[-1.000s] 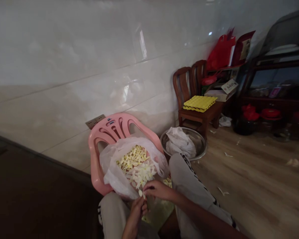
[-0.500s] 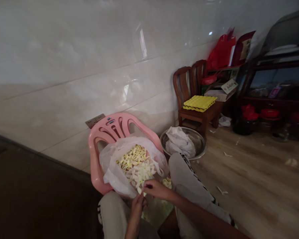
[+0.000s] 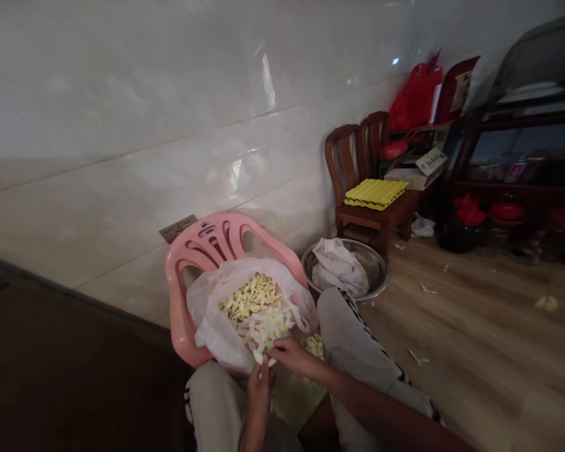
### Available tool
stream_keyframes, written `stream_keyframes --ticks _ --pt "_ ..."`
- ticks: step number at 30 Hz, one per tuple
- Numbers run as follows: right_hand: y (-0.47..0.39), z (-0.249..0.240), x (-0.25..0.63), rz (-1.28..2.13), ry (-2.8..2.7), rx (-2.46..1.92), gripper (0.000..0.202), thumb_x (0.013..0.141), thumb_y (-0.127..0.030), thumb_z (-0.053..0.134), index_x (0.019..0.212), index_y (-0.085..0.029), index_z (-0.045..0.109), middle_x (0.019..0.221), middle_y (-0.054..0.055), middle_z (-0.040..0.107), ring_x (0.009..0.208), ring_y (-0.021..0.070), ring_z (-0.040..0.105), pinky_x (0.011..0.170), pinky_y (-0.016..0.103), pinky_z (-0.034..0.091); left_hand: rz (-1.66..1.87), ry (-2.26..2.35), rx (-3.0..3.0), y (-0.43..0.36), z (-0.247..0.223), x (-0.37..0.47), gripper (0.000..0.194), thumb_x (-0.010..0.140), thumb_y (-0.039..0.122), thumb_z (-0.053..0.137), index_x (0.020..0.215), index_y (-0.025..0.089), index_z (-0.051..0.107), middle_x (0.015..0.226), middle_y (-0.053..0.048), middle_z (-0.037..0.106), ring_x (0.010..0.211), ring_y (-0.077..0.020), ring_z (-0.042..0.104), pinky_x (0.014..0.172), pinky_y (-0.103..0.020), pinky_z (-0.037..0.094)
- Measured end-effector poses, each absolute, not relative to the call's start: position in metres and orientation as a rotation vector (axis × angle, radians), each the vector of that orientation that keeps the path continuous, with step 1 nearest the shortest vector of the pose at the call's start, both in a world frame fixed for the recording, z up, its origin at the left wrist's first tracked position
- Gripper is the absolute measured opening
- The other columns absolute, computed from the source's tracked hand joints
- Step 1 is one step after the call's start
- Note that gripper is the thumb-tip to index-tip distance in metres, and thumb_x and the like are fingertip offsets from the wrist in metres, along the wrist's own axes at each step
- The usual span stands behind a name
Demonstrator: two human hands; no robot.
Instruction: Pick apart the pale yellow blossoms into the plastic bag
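Observation:
A white plastic bag [image 3: 211, 329] lies spread wide on a pink plastic chair [image 3: 175, 301]. Inside it are loose whitish flowers [image 3: 268, 323], with smaller yellowish pieces [image 3: 249, 295] heaped behind them. My left hand [image 3: 260, 386] is at the bag's near edge, its thumb and fingertips pinched on a white flower [image 3: 263, 360]. Close beside it, my right hand [image 3: 292, 356] has its fingers curled into a pinch at the same flower. Whether the right fingertips grip a part of it is too small to tell.
Right of the chair stands a metal basin [image 3: 379, 285] with a white bag [image 3: 341, 270] in it. Beyond are a wooden chair [image 3: 343, 157] bearing yellow egg trays [image 3: 375, 193] and an open carton [image 3: 414, 179]. Pale scraps [image 3: 418, 358] litter the floor. A tiled wall [image 3: 122, 169] rises behind.
My left hand has risen slightly towards the bag, and its fingers point up at the flower. My right hand stays almost in place, a little lower left. The camera view has shifted slightly.

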State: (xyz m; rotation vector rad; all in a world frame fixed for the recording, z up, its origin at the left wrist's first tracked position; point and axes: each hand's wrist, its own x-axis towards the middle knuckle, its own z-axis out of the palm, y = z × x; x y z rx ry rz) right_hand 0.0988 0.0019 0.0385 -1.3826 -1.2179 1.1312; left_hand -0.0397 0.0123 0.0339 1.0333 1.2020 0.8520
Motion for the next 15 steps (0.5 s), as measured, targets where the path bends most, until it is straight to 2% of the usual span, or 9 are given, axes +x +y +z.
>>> stream_keyframes --ticks 5,10,13,15 --pt "0.0 0.043 0.104 1.066 -1.286 -1.308 0.028 0.084 -0.024 0.052 0.058 -0.016 0.049 0.056 -0.006 0.04 0.059 0.009 0.038 0.054 0.02 0.026 0.882 1.202 1.038 0.012 0.03 -0.037 0.064 0.049 0.078 0.073 0.067 0.017 0.061 0.048 0.009 0.041 0.044 -0.0074 0.039 0.045 -0.021 0.033" --pt "-0.001 0.045 0.106 1.06 -1.307 -1.341 0.031 0.085 -0.023 0.052 0.056 -0.016 0.047 0.055 -0.007 0.038 0.057 0.0083 0.035 0.052 0.021 0.024 0.865 1.202 1.117 0.012 0.028 -0.038 0.066 0.049 0.074 0.076 0.079 0.016 0.067 0.048 0.009 0.044 0.043 -0.0075 0.04 0.043 -0.02 0.03" --pt "-0.001 0.048 0.105 1.117 -1.256 -1.379 0.03 0.084 -0.022 0.054 0.055 -0.016 0.049 0.053 -0.007 0.039 0.056 0.0082 0.035 0.052 0.021 0.025 0.842 1.178 1.208 0.012 0.027 -0.041 0.064 0.057 0.072 0.073 0.086 0.015 0.069 0.053 0.005 0.053 0.048 -0.0114 0.05 0.046 -0.022 0.037" --pt "-0.003 0.052 0.104 1.186 -1.184 -1.42 0.027 0.082 -0.022 0.056 0.056 -0.016 0.051 0.051 -0.007 0.039 0.054 0.0083 0.035 0.05 0.02 0.026 0.844 1.162 1.301 0.012 0.028 -0.043 0.061 0.063 0.068 0.072 0.095 0.015 0.07 0.068 -0.001 0.067 0.067 -0.0188 0.063 0.059 -0.026 0.047"
